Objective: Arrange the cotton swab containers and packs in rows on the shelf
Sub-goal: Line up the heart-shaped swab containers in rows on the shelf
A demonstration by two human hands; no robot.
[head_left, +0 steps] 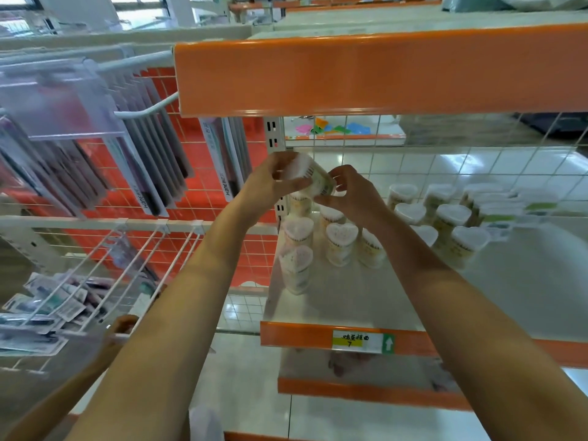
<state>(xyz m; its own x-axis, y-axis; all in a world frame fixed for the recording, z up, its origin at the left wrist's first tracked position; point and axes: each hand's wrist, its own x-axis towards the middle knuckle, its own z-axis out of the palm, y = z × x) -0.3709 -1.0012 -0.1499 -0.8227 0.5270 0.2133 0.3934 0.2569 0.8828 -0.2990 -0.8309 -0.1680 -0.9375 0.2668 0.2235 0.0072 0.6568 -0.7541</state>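
Note:
A heart-lidded cotton swab container [313, 176] hangs tilted above the shelf's back left corner. My left hand [273, 183] grips its lid end and my right hand [353, 192] pinches its base end. Below, several like containers [340, 243] stand in rows on the white shelf [350, 300], with one [296, 268] nearest the front at the left. More containers [451, 224] stand to the right, and flat swab packs [499, 214] lie beyond them.
An orange-edged shelf [381, 71] hangs just above my hands. A wire grid [445, 160] backs the shelf. Toothbrush packs [143, 160] hang on hooks at left, more lie in a wire basket [47, 307]. Another person's hand [121, 329] reaches in at lower left.

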